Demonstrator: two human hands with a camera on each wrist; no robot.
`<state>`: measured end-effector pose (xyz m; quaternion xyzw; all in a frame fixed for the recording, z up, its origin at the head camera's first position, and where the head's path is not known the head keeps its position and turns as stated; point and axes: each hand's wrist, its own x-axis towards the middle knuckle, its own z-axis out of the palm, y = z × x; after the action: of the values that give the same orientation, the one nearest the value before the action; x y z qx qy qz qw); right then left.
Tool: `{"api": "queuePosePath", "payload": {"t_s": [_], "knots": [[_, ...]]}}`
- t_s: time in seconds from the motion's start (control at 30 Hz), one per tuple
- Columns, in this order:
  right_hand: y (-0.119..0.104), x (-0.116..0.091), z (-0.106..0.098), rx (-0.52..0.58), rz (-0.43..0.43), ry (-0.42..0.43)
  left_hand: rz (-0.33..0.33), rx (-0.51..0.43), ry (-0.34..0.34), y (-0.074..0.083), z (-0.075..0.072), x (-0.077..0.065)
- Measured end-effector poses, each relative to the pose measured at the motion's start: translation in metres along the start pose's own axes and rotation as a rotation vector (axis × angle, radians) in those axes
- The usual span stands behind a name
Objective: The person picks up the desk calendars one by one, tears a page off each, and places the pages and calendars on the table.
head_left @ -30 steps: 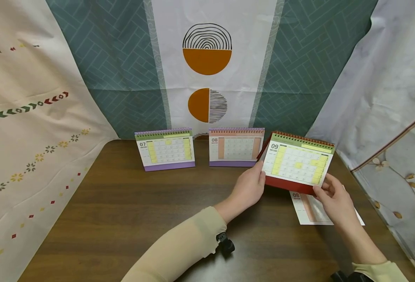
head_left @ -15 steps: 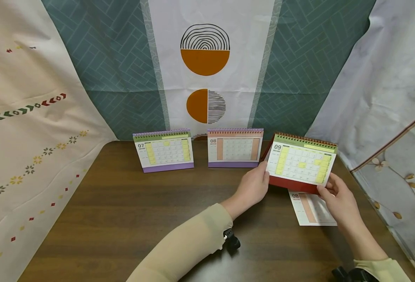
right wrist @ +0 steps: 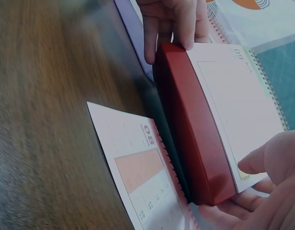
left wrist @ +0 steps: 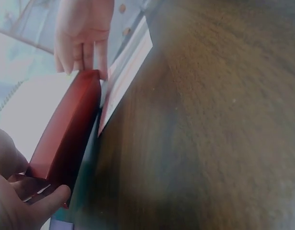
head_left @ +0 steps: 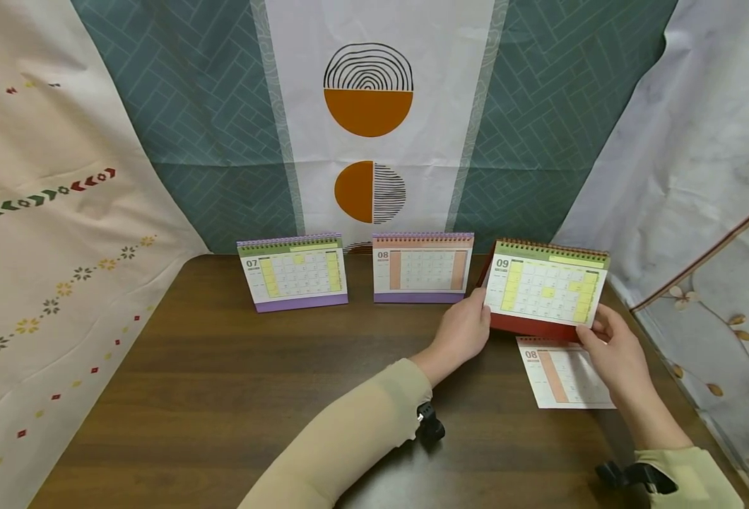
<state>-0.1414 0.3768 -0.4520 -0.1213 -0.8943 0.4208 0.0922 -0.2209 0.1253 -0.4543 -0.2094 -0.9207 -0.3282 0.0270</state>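
Two calendars stand unsupported on the worktop (head_left: 285,389) in the head view, the 07 calendar (head_left: 295,276) well off to the left of the left hand (head_left: 463,326) and the 08 calendar (head_left: 424,267) just beside its fingers. Those two look finished to me. A third, the red 09 calendar (head_left: 543,291), sits between the left hand and the right hand (head_left: 619,357), gripped at both lower corners, so I'd judge that one not yet done: neither hand has let go. Partly under the right fingers lies a loose 08 page (head_left: 559,375). Against a second ago, the red calendar is farther from its neighbour and closer to level, and the page's top edge now shows below it.

In the left wrist view, the left thumb and fingers are closed around the near corner of the red base (left wrist: 63,124); the right fingers meet its far end.

In the right wrist view, the right thumb presses the printed face while the other fingers curl beneath the base, a firm pinch with only the calendar's thickness between. Whether the base touches the worktop, I can't tell.
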Motion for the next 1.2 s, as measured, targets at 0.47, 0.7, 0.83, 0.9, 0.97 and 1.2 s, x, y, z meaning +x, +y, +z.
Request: {"api": "queuePosePath", "payload": {"t_s": [0.47,0.7,0.83,0.9,0.97,1.2], "knots": [[0.000,0.017,-0.001,-0.016,0.025,-0.019,-0.027,0.074,0.035,0.000,0.016,0.014],[0.001,0.025,-0.002,-0.040,0.052,-0.022,-0.018,0.098,0.047,-0.001,0.023,0.021],[0.000,0.031,0.001,-0.080,0.027,-0.026,0.001,0.152,0.089,-0.014,0.039,0.033],[-0.001,0.034,0.003,-0.090,0.002,-0.024,-0.004,0.193,0.097,-0.014,0.041,0.036],[0.000,0.035,0.004,-0.090,-0.011,-0.028,-0.022,0.227,0.102,-0.015,0.046,0.038],[0.004,0.036,0.005,-0.058,0.016,-0.056,-0.156,0.010,-0.045,0.009,0.024,0.025]]}}
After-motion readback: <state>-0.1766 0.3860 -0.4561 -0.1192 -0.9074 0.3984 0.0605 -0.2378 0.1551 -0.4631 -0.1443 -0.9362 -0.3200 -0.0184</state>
